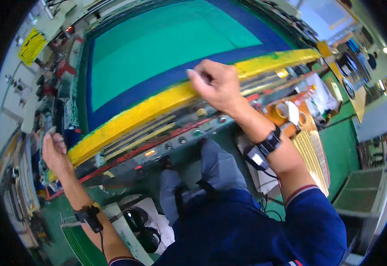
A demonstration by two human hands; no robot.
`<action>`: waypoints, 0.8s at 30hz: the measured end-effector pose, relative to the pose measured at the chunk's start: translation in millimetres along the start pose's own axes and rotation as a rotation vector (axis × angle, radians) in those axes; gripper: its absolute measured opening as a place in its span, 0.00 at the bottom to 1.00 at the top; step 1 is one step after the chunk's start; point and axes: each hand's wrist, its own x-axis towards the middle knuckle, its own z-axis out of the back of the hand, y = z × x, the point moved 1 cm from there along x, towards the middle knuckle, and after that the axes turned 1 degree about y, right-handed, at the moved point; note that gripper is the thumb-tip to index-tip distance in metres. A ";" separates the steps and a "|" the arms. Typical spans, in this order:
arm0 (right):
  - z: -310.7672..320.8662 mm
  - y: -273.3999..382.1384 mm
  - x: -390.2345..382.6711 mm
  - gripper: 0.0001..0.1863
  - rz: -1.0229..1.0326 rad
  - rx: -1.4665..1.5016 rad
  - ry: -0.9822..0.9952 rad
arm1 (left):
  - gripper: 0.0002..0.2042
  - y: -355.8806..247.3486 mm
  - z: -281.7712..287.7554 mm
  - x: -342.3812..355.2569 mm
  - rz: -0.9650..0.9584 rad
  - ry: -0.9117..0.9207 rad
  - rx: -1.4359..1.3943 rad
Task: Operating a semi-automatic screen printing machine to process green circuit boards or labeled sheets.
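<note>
A large printing screen point(171, 48) with green mesh and a dark blue border lies in front of me, its near edge a long yellow frame bar point(136, 116). My right hand point(218, 82) is over the middle of this bar, fingers curled into a loose fist with the thumb along them. Whatever it may hold is hidden. My left hand point(57, 150) is beside the bar's left end, thumb up and fingers bent inward. I cannot make out anything between those fingers, and whether the hand touches the bar is unclear.
Below the bar runs a machine front panel point(176, 145) with knobs and a lit display. Rolls of tape point(286, 111) sit on an orange-brown surface at right. A box with dark round items point(140, 226) stands at lower left. Yellow corrugated sheets point(311, 150) lie at right.
</note>
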 end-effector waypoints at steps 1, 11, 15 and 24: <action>-2.5 -5.1 -1.8 0.11 0.000 -0.033 0.003 | 0.14 1.9 1.2 -0.6 0.007 0.005 -0.009; -6.9 4.4 -10.5 0.09 0.012 -0.086 0.012 | 0.13 -10.8 -8.5 -16.0 0.017 0.044 -0.056; -9.4 7.5 -7.1 0.09 0.056 -0.101 0.017 | 0.13 -13.9 -7.4 -15.4 0.020 0.040 -0.038; -10.8 6.5 -7.0 0.09 0.063 -0.141 0.007 | 0.12 -15.3 -5.7 -13.2 0.012 0.058 -0.071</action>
